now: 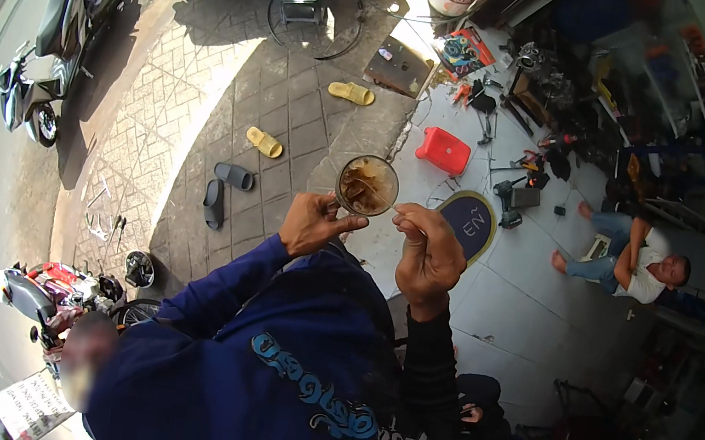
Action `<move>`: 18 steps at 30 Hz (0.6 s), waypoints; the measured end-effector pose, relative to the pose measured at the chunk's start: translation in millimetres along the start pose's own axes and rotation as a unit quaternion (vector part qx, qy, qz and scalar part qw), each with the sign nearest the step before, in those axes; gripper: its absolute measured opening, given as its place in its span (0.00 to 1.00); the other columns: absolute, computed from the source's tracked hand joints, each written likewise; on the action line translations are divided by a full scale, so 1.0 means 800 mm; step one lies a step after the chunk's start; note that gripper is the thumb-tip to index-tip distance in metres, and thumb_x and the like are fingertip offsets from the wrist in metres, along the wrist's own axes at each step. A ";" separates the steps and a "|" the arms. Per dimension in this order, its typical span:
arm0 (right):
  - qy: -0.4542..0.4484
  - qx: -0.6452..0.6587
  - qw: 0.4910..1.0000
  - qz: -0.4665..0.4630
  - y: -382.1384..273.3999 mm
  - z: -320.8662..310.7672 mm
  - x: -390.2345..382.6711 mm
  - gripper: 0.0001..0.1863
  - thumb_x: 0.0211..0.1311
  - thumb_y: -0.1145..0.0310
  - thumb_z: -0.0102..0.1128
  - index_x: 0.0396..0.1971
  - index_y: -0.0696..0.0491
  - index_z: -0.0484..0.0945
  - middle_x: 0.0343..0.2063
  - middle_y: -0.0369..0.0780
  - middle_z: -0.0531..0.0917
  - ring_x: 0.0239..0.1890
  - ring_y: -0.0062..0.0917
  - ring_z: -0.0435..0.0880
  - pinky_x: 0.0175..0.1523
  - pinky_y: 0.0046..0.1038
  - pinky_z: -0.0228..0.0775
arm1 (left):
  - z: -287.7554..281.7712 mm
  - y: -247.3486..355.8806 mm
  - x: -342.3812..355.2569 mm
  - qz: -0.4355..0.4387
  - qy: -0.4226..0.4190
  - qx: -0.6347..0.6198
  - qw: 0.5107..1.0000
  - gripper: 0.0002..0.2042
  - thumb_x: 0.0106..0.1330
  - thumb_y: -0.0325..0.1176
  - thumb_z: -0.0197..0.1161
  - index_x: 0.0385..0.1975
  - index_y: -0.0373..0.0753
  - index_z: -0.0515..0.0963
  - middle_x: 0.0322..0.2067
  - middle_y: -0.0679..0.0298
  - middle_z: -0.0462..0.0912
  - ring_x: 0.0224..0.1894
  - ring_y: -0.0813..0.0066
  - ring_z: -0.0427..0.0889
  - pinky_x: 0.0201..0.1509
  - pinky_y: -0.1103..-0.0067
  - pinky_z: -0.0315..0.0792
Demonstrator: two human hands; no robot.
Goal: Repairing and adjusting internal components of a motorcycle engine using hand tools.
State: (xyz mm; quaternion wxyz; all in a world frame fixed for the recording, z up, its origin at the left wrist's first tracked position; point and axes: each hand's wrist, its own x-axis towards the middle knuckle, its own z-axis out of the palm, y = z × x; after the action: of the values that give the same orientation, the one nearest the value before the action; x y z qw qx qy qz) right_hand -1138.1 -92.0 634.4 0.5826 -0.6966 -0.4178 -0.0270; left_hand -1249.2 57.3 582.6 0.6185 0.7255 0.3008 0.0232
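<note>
- Where grey paving is meeting white flooring, the left hand is gripping one glass overhead.
- Right hand is pinching its fingertips together beside the rim.
- Two yellow slippers, two dark slippers are lying below.

Roadside workshop (tools, parked motorbikes)

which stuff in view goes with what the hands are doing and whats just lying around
In use:
- glass with brown contents
- left hand, holding it
- right hand, fingers pinched at its rim; what they grip is too small to tell

Lying about:
- yellow slippers
- dark slippers
- red stool
- oval mat
</note>
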 end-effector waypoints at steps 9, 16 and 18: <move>-0.038 -0.004 0.999 -0.011 -0.001 0.000 0.000 0.05 0.62 0.83 0.58 0.37 0.61 0.75 0.33 0.46 0.84 0.32 0.34 0.84 0.38 0.27 0.76 | -0.012 -0.007 0.001 0.003 0.009 0.034 0.999 0.29 0.51 0.54 0.76 0.13 0.35 0.70 0.11 0.73 0.58 0.18 0.85 0.56 0.20 0.78 0.51; -0.006 0.003 0.999 -0.031 -0.037 -0.016 0.016 0.02 0.65 0.80 0.57 0.35 0.60 0.74 0.32 0.47 0.84 0.30 0.31 0.83 0.37 0.27 0.76 | -0.009 -0.001 0.003 0.056 0.009 0.058 0.997 0.28 0.51 0.54 0.76 0.15 0.33 0.72 0.11 0.71 0.58 0.17 0.84 0.56 0.19 0.77 0.52; 0.012 -0.031 0.993 -0.111 -0.041 -0.023 0.020 0.03 0.64 0.80 0.58 0.36 0.60 0.74 0.32 0.47 0.84 0.30 0.32 0.83 0.36 0.28 0.76 | -0.008 0.001 0.002 0.062 0.015 0.053 0.997 0.28 0.51 0.54 0.76 0.15 0.33 0.72 0.11 0.71 0.57 0.17 0.84 0.56 0.19 0.77 0.52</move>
State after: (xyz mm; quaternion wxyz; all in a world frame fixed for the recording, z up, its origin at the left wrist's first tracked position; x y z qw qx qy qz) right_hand -1139.6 -99.2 674.6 0.5589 -0.6637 -0.4842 -0.1130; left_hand -1250.1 63.7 584.3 0.5723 0.7738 0.2655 0.0568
